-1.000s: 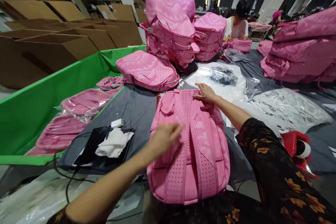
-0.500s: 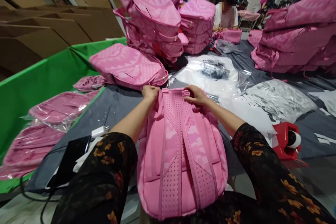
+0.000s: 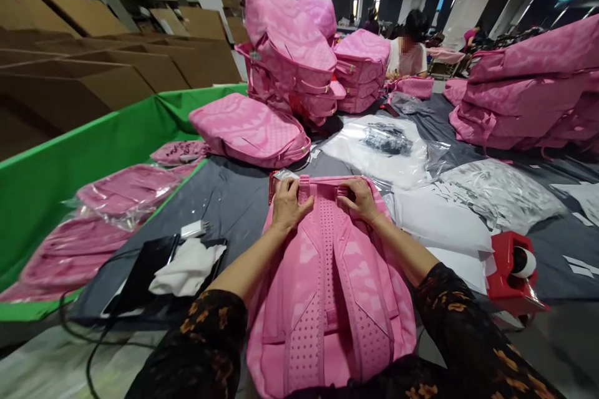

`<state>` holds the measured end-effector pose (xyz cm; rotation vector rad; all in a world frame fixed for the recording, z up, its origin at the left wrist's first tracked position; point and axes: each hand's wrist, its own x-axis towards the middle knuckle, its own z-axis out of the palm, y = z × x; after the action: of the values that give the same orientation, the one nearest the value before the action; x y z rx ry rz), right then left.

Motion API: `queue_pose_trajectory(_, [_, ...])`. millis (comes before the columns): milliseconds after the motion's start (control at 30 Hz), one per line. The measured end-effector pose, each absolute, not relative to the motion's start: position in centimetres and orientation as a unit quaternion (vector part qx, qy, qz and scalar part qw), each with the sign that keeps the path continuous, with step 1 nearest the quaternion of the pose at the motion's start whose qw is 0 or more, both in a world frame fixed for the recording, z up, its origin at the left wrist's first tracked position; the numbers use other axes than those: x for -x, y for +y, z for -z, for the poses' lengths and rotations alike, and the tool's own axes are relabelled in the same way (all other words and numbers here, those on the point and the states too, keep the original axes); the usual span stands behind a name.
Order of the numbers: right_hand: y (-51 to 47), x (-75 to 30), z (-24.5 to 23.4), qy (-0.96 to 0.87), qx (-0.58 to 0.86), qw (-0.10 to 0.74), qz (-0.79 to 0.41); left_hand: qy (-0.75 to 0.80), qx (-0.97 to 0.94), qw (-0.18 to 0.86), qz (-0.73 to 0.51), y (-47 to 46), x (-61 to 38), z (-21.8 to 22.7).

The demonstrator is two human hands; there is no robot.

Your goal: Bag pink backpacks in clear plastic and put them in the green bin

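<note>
The rounded pink backpack [image 3: 330, 293] (soft-looking, from here), its straps [image 3: 304, 340] dotted, lies below the left hand [image 3: 287, 204] and right hand [image 3: 361, 199], both pinching its top.

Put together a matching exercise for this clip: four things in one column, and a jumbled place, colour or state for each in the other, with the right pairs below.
Things:
1. Left hand
2. Tape dispenser
3. Bags in the green-walled area
4. Cloth or tissue

Places, colours, states:
A. White and crumpled
B. Touching the top end of the backpack
C. Red, with a white roll in it
D. Pink, wrapped in clear plastic

Right pairs: 1-B, 2-C, 3-D, 4-A
</note>
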<state>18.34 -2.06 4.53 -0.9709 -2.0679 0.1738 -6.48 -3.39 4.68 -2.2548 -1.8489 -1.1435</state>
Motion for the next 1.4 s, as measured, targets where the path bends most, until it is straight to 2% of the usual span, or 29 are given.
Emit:
queue_pose_trajectory(100, [-4.4,-19.2,-4.1,-0.83,0.41,0.373,-0.061,-0.568,0.728,0.008,0.383,-6.0,6.5,-2.4])
queue_pose_trajectory(267, [-5.6,-20.9,-3.1,-0.843,0.447,0.284,-0.092,-0.543,0.774,-0.026,0.325,-8.2,6.8,0.4])
queue_pose_trajectory(433, [-0.9,-19.9,-3.0,-0.818,0.535,0.172,-0.125,-0.52,0.818,-0.044,0.243,-3.1,7.2,1.0])
queue_pose_trajectory(533, [1.7,-18.4,-3.3,-0.801,0.572,0.136,-0.111,-0.546,0.806,-0.062,0.219,0.1,7.3,-0.3])
queue_pose_trajectory(700, [2.4,-17.8,-2.8,-0.791,0.585,0.147,-0.1,-0.549,0.802,-0.086,0.22,-1.1,4.0,-3.3])
queue_pose_trajectory(833, [1.8,-18.0,-1.7,-0.778,0.587,0.201,-0.101,-0.558,0.814,-0.089,0.136,-4.1,-0.8,-2.5])
queue_pose_trajectory(967, [1.9,-19.4,-3.5,-0.838,0.5,0.208,-0.068,-0.562,0.813,-0.11,0.1,-5.0,-1.9,-1.4])
queue_pose_trajectory(1033, [2.8,-20.6,-5.5,-0.861,0.483,0.159,-0.019,-0.56,0.815,-0.107,0.108,-4.9,-1.6,-1.3])
queue_pose_trajectory(1167, [6.4,-22.0,-9.0,-0.844,0.53,-0.08,-0.005,-0.565,0.811,-0.095,0.115,-5.0,-1.4,-1.4])
queue_pose_trajectory(1233, [8.6,-21.7,-9.3,-0.836,0.524,-0.164,-0.024,-0.571,0.807,-0.092,0.119,-5.3,-1.5,-1.4])
queue_pose_trajectory(1300, [10.3,-21.0,-8.8,-0.84,0.506,-0.195,-0.031,-0.576,0.802,-0.085,0.132,-5.5,-1.4,-1.4])
queue_pose_trajectory(1400, [11.4,-20.7,-7.3,-0.845,0.5,-0.185,-0.037,-0.557,0.813,-0.067,0.153,-5.1,-1.0,-1.5])
